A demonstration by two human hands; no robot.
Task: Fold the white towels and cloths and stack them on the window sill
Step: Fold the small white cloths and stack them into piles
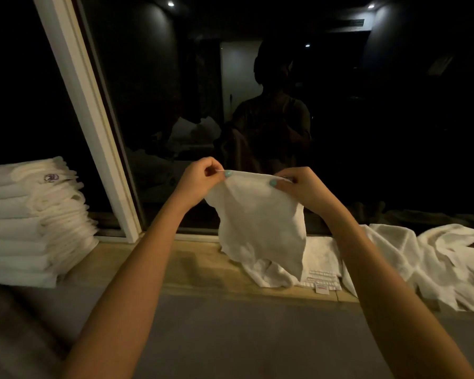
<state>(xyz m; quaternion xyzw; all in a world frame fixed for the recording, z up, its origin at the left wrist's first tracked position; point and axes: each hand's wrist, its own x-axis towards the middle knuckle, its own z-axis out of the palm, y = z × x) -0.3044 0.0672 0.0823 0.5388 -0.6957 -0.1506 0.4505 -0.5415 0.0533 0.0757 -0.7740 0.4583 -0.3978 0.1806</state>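
Observation:
A small white cloth (pixel 260 225) hangs in the air above the window sill (pixel 159 258). My left hand (pixel 200 177) pinches its top left corner and my right hand (pixel 304 187) pinches its top right corner, stretching the top edge between them. The cloth's lower edge droops onto crumpled white towels (pixel 320 258) lying on the sill. A tall stack of folded white towels (pixel 30 222) stands on the sill at the left.
More unfolded white towels (pixel 435 258) spread along the sill to the right. A dark window pane (pixel 257 105) with a white frame post (pixel 93 127) rises behind the sill. A grey surface (pixel 230 337) lies below the sill.

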